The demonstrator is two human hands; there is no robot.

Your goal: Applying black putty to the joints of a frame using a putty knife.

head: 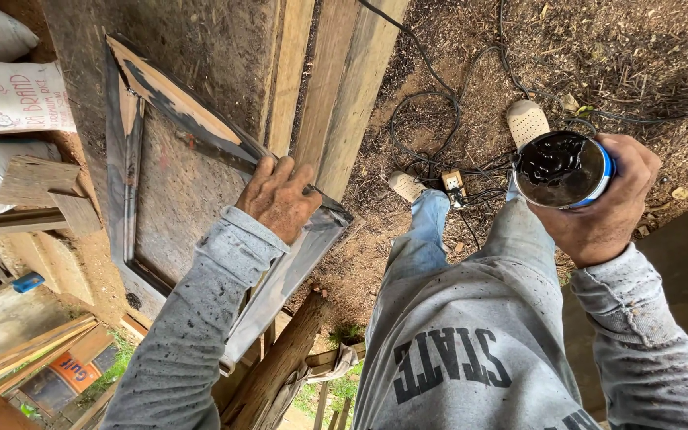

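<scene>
My left hand point(279, 197) grips the right-hand rail of a rectangular metal frame point(130, 151) that lies on a concrete slab; parts of the frame look dark and wet. My right hand point(608, 209) is wrapped around an open round tin point(564, 169) with a blue side, holding it upright out to the right, above the ground. The tin holds a glossy black liquid. My grey sleeves and sweatshirt are speckled with dark spots.
Wooden planks point(336, 87) lie beside the slab. Black cables point(439, 119) and a small socket box point(454, 183) sit on the dirt by my shoes point(525, 121). White sacks point(9, 95), wood offcuts point(41, 187) and more timber point(276, 366) crowd the left and bottom.
</scene>
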